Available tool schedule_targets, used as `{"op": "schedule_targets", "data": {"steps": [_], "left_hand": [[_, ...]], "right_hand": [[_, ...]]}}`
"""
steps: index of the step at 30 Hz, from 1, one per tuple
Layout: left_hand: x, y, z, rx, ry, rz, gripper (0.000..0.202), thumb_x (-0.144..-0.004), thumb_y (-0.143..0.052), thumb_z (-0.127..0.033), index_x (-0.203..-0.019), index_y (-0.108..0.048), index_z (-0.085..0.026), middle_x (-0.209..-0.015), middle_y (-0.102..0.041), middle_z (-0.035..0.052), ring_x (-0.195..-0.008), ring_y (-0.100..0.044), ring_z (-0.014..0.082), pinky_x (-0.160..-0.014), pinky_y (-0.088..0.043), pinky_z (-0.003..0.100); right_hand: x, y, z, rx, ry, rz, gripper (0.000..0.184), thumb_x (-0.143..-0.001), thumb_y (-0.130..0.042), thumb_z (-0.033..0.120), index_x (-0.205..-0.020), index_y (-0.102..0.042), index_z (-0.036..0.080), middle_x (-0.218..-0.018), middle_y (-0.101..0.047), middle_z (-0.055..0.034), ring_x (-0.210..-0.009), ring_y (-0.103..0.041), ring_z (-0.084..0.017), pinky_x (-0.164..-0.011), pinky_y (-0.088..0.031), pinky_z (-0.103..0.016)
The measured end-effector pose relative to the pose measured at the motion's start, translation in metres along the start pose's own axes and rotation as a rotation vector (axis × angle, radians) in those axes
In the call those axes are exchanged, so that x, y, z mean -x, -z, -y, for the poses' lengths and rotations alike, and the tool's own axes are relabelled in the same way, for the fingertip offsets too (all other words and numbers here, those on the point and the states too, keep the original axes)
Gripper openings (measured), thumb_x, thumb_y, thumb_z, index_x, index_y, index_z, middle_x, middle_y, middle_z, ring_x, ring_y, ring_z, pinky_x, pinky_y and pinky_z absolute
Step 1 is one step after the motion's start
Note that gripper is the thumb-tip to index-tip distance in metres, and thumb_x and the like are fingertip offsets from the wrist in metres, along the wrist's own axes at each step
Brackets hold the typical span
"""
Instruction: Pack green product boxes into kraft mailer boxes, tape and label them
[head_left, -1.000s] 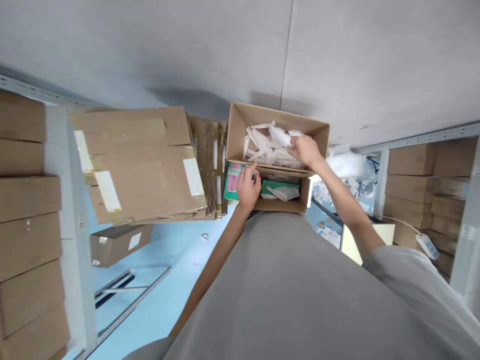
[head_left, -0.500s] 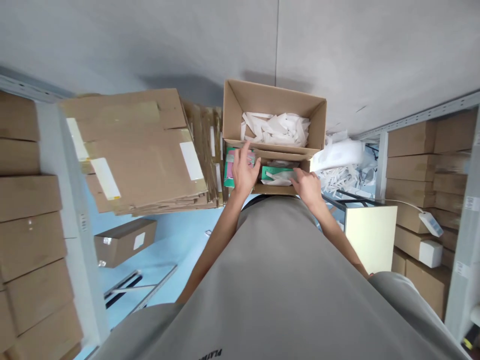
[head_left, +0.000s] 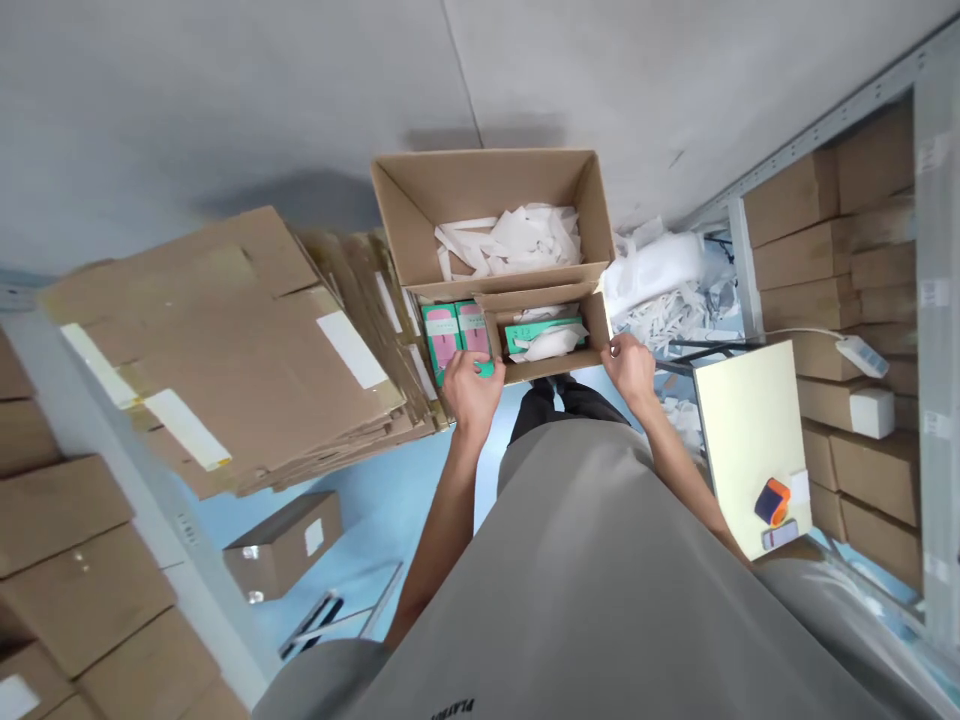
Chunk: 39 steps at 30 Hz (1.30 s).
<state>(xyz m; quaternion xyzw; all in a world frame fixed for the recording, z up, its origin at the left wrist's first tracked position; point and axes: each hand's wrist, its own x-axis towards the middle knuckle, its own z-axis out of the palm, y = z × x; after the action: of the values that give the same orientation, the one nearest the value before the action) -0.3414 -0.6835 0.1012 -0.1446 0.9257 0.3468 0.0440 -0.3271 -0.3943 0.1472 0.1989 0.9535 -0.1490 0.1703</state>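
A small open carton (head_left: pixel 519 372) stands in front of me, holding a green packet (head_left: pixel 523 335) and crumpled white paper (head_left: pixel 556 343). Two green and pink boxes, a left one (head_left: pixel 444 338) and a right one (head_left: pixel 472 318), sit against its left side. My left hand (head_left: pixel 472 395) lies at the near end of these boxes, fingers bent and apart, thumb beside the carton's near left corner. Whether that thumb touches the carton is unclear. At the near right corner, my right hand (head_left: pixel 631 370) pinches the carton's edge between thumb and fingers.
Behind stands a larger open carton (head_left: pixel 491 165) with white paper scraps (head_left: pixel 525 240). Flattened cardboard (head_left: pixel 247 340) is stacked at left. White wrap (head_left: pixel 660 270) and shredded paper lie right, near a pale board (head_left: pixel 746 430) bearing an orange and dark object (head_left: pixel 772 502). Boxed shelves flank both sides.
My left hand has drawn back toward me, uncovering the pink and green boxes. My right hand has left the packet and paper for the carton's near right corner. The view has shifted and turned.
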Motion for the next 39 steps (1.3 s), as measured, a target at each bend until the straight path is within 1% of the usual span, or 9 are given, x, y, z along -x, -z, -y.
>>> {"op": "schedule_targets", "data": {"steps": [3,6,11,16,22,27,33,36,39], "left_hand": [[-0.003,0.003,-0.01,0.002,-0.069,-0.002,0.011,-0.092,-0.074,-0.026,-0.084,-0.066,-0.025,-0.09,-0.073,0.0051,-0.09,-0.072,0.0276,-0.093,-0.057,0.041],[-0.001,-0.001,-0.034,0.01,-0.158,0.026,0.009,-0.092,-0.074,-0.025,-0.084,-0.069,-0.024,-0.089,-0.075,0.0041,-0.086,-0.073,0.0258,-0.09,-0.056,0.039],[0.025,-0.044,-0.098,-0.01,-0.349,0.16,0.01,-0.091,-0.077,-0.025,-0.083,-0.07,-0.025,-0.088,-0.077,0.0028,-0.083,-0.073,0.024,-0.085,-0.056,0.037],[0.079,-0.127,-0.179,0.006,-0.597,0.365,0.009,-0.093,-0.076,-0.025,-0.086,-0.071,-0.025,-0.093,-0.077,0.0035,-0.082,-0.073,0.0231,-0.087,-0.058,0.037],[0.184,-0.248,-0.281,0.016,-0.891,0.605,0.011,-0.096,-0.075,-0.026,-0.086,-0.071,-0.025,-0.094,-0.077,0.0042,-0.083,-0.073,0.0233,-0.088,-0.057,0.037],[0.264,-0.332,-0.342,-0.017,-1.071,0.767,0.009,-0.097,-0.076,-0.027,-0.089,-0.073,-0.024,-0.097,-0.077,0.0061,-0.085,-0.073,0.0245,-0.088,-0.057,0.038],[0.322,-0.395,-0.37,-0.093,-1.16,0.897,0.008,-0.1,-0.074,-0.027,-0.092,-0.072,-0.024,-0.104,-0.079,0.0084,-0.092,-0.074,0.0262,-0.093,-0.058,0.039],[0.337,-0.406,-0.375,-0.122,-1.195,0.944,0.005,-0.101,-0.074,-0.027,-0.097,-0.074,-0.023,-0.109,-0.079,0.0094,-0.093,-0.074,0.0264,-0.094,-0.059,0.04],[0.343,-0.405,-0.375,-0.13,-1.224,1.054,0.016,-0.104,-0.076,-0.034,-0.115,-0.077,-0.023,-0.119,-0.082,0.0109,-0.105,-0.076,0.0288,-0.1,-0.06,0.042]], "right_hand": [[0.011,0.005,-0.017,-0.055,-0.032,-0.034,0.021,-0.107,-0.059,0.03,-0.112,-0.078,0.02,-0.105,-0.085,-0.0112,-0.095,-0.078,-0.03,-0.085,-0.052,-0.036],[0.031,0.013,-0.048,-0.128,-0.103,-0.09,0.022,-0.107,-0.06,0.032,-0.108,-0.078,0.02,-0.102,-0.085,-0.0112,-0.094,-0.079,-0.029,-0.081,-0.051,-0.034],[0.085,0.013,-0.131,-0.279,-0.293,-0.224,0.02,-0.103,-0.062,0.035,-0.102,-0.077,0.022,-0.095,-0.085,-0.0097,-0.089,-0.079,-0.029,-0.078,-0.05,-0.034],[0.154,-0.002,-0.24,-0.427,-0.553,-0.39,0.023,-0.101,-0.061,0.041,-0.098,-0.075,0.023,-0.086,-0.081,-0.0087,-0.082,-0.076,-0.029,-0.075,-0.048,-0.035],[0.228,-0.015,-0.373,-0.572,-0.814,-0.582,0.024,-0.1,-0.056,0.045,-0.093,-0.067,0.025,-0.08,-0.076,-0.0062,-0.074,-0.068,-0.026,-0.075,-0.045,-0.035],[0.273,-0.022,-0.457,-0.566,-0.977,-0.664,0.021,-0.101,-0.056,0.043,-0.094,-0.065,0.026,-0.082,-0.076,-0.0063,-0.076,-0.068,-0.027,-0.075,-0.043,-0.034],[0.299,-0.046,-0.507,-0.546,-1.14,-0.706,0.026,-0.104,-0.054,0.042,-0.1,-0.071,0.022,-0.089,-0.078,-0.0098,-0.079,-0.07,-0.028,-0.077,-0.047,-0.036],[0.304,-0.055,-0.512,-0.592,-1.106,-0.74,0.038,-0.111,-0.052,0.048,-0.107,-0.076,0.02,-0.091,-0.077,-0.0098,-0.08,-0.07,-0.027,-0.083,-0.052,-0.038],[0.311,-0.059,-0.511,-0.666,-0.922,-0.722,0.049,-0.112,-0.059,0.063,-0.121,-0.083,0.02,-0.102,-0.076,-0.0096,-0.081,-0.069,-0.024,-0.093,-0.058,-0.041]]}}
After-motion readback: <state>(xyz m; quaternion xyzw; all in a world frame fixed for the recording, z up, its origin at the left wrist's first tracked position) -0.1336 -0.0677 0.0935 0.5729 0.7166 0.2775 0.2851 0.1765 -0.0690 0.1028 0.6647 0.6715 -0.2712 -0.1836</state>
